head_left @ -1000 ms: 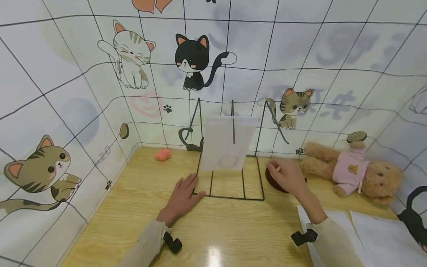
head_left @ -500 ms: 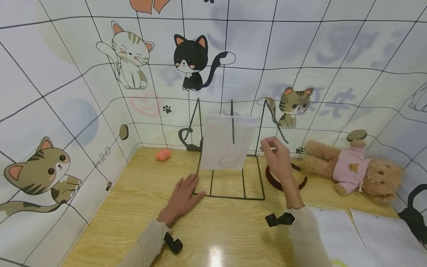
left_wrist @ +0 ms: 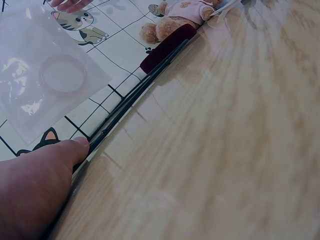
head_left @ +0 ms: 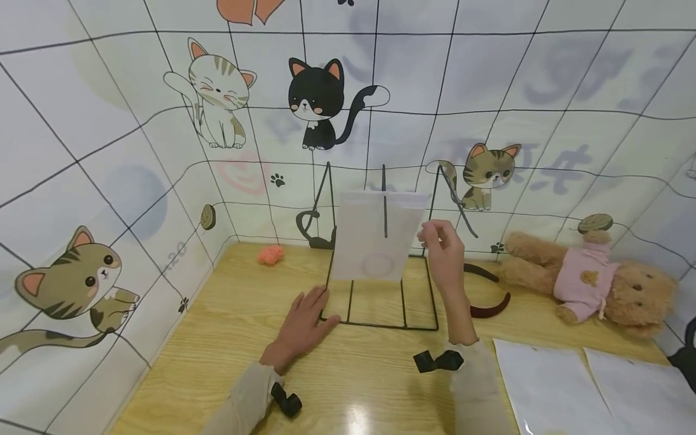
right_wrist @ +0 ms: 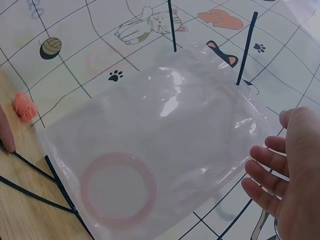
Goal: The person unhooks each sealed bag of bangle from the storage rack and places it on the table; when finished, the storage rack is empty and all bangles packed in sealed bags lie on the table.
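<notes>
Just left of the nearer right hand (head_left: 447, 257), loosely curled, empty, a clear bag (head_left: 363, 241) hangs lengthwise; the flat, empty left hand (head_left: 300, 329) touches the rack (head_left: 405, 327)

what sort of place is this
Probably an indoor table nook, perhaps a decorated craft or display corner: a wood-grain tabletop, a cartoon-cat wall covering behind it and along its left side, and a plush bear lying on it.

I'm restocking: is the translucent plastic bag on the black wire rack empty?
No, a round pink ring shows through the translucent plastic bag.
</notes>
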Action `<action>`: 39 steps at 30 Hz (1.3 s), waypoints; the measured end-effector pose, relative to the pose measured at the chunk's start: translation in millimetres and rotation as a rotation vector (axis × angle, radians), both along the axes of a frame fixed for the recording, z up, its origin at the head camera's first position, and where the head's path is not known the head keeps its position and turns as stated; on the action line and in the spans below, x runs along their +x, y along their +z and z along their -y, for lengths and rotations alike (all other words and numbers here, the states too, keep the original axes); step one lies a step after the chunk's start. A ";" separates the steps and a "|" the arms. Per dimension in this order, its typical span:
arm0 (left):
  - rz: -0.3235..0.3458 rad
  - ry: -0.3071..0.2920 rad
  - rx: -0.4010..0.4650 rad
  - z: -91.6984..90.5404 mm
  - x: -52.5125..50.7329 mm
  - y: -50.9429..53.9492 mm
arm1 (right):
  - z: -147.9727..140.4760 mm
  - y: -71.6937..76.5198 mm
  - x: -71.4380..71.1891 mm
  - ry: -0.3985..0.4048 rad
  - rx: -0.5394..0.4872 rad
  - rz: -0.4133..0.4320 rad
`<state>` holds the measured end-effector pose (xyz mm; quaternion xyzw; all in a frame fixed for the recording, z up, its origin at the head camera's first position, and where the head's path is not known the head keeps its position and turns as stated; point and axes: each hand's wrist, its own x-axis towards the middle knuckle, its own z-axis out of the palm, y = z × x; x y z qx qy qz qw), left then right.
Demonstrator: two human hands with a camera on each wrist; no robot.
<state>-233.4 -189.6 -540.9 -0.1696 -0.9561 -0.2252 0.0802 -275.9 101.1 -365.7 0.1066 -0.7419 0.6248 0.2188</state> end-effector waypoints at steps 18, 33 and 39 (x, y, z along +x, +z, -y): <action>0.005 0.010 -0.002 2.7 -0.8 4.6 | 2.5 -1.2 -8.5 -0.031 0.016 -0.069; 0.023 0.005 0.019 -1.4 -0.2 0.7 | 5.0 4.9 0.9 0.021 0.040 -0.018; 0.006 0.006 0.024 -1.5 -0.6 -1.7 | 0.1 -7.4 -9.5 0.017 0.029 -0.008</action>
